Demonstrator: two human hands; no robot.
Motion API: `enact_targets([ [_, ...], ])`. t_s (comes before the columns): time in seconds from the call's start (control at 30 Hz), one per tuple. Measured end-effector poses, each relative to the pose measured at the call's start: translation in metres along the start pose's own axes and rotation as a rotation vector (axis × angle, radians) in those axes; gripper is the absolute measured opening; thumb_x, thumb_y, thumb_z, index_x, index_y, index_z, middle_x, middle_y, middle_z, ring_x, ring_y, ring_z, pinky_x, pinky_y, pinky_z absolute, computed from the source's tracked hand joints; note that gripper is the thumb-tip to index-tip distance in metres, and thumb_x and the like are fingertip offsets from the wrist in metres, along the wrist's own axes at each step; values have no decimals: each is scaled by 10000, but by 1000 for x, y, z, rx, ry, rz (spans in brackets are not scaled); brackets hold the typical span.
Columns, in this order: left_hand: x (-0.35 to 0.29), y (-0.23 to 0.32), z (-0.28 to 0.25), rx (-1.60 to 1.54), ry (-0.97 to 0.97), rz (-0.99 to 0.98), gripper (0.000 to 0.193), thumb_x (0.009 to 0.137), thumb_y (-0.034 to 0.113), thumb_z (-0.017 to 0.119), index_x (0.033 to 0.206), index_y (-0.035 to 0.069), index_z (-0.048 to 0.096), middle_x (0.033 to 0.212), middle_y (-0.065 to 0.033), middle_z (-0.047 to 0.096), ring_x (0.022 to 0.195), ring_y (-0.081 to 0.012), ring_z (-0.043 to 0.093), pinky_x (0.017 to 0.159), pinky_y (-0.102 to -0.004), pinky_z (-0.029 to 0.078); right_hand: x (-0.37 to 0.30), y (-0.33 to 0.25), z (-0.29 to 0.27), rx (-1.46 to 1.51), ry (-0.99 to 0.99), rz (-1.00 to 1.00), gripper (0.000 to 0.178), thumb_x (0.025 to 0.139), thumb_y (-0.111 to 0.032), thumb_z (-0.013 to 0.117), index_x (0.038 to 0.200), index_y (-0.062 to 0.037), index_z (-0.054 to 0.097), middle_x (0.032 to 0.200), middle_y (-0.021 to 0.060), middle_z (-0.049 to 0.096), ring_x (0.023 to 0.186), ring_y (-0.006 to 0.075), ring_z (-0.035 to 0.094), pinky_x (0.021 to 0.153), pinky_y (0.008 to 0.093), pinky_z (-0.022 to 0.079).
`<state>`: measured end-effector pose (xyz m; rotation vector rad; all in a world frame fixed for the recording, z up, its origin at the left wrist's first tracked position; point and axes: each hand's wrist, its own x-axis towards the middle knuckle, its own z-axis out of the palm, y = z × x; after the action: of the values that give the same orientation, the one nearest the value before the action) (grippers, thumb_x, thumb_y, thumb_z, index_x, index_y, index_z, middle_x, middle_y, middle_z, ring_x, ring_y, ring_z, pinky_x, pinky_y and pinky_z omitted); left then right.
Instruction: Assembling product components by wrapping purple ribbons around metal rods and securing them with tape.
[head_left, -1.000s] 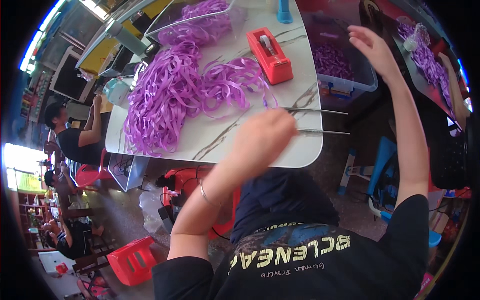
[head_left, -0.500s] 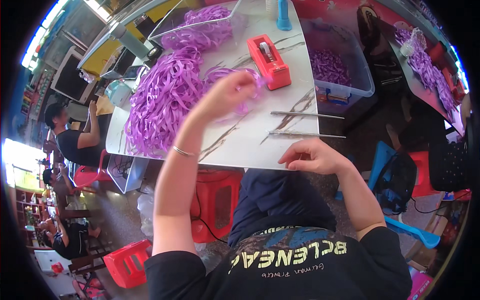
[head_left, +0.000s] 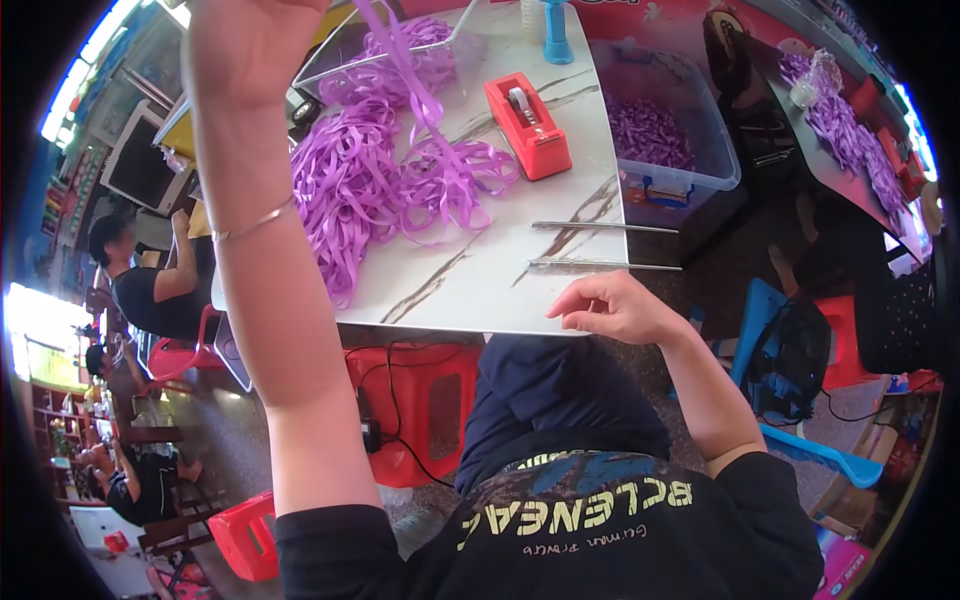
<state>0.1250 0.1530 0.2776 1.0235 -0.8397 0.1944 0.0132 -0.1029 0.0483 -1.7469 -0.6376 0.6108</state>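
Note:
My left hand point(head_left: 255, 45) is raised high at the upper left, its fingers cut off by the picture's top edge. Purple ribbon strands point(head_left: 412, 75) run up from the table toward its fingers, drawn upward in a narrow band. They rise out of a loose looped heap of ribbon point(head_left: 455, 185), beside a larger purple ribbon pile point(head_left: 350, 165). My right hand point(head_left: 620, 308) rests at the table's near edge with bent fingers, a gap before the thumb, and nothing visible in it. Just beyond lie two thin metal rods point(head_left: 605, 226), jutting past the table's right edge.
A red tape dispenser point(head_left: 530, 125) stands on the marbled white table point(head_left: 450, 285). Farther back are a clear bin point(head_left: 385, 62) of ribbon and a blue stand point(head_left: 557, 40). At right sits a clear tub point(head_left: 705, 180) of purple pieces. Several people sit around.
My left hand has swung up and left from beside the tape dispenser, lifting ribbon strands off the table. The right hand has hardly moved.

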Motion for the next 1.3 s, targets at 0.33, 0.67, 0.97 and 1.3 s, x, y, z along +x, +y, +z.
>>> enact_targets([
  [0.33,-12,-34,36,-642,-682,-328,279,976,183,312,1145,20,462,765,-48,572,435,-36,373,382,-161,341,6,2,5,117,112,-11,168,829,-101,587,960,1,615,830,39,617,743,85,558,670,224,442],
  [0.67,-22,53,58,-219,-1010,-467,270,956,195,352,1159,52,460,721,-40,560,443,-76,401,409,-222,364,85,-31,-4,-164,305,-225,438,787,2,515,1213,-93,469,765,53,577,697,116,571,646,247,440],
  [0.97,-81,116,65,-279,-882,-233,98,832,58,465,750,44,517,524,-49,544,348,-76,411,321,-189,329,142,-11,-31,-821,499,-18,477,764,-158,587,1209,-41,465,770,163,628,747,307,614,633,374,459],
  [1.3,-146,-31,112,-23,23,-842,230,858,81,437,985,-44,582,728,-11,509,509,-34,357,435,-175,239,12,-81,-34,295,288,-451,431,892,-277,518,1212,6,463,1022,90,583,886,130,560,689,293,466],
])
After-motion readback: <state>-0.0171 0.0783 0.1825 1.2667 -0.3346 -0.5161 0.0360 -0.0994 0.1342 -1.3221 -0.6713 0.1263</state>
